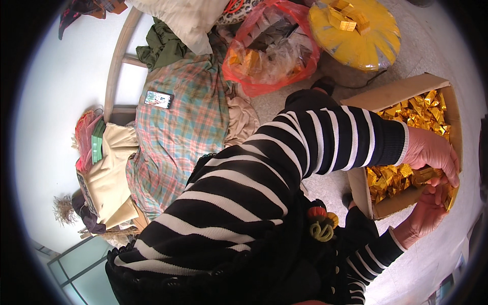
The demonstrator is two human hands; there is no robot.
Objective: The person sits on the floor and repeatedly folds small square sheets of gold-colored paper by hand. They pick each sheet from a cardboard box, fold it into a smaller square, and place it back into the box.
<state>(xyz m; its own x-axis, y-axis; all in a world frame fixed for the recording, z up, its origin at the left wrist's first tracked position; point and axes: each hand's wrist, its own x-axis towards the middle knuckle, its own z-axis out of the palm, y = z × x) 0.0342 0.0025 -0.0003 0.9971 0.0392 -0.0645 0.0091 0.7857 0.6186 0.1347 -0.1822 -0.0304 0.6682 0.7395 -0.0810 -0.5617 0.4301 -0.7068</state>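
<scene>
Both my hands meet over the near right side of an open cardboard box (404, 85). Many folded gold foil paper pieces (423, 110) fill much of it. My left hand (431, 150) bends downward, its fingers around a layered stack of gold foil paper (425, 175), partly hidden under the palm. Just below, my right hand (423, 217) has its palm turned up and its fingertips close to the left fingers. A gold foil sheet (452, 196) shows at the right fingertips; the fingers cover most of it.
A red plastic bag (267, 85) holds clear wrapping and gold pieces. Beside it, a round yellow stool seat (354, 45) carries folded gold foil bundles (347, 24). A smartphone (158, 99) lies on a plaid cloth (183, 126). Pale fabric (183, 19) is heaped at the top.
</scene>
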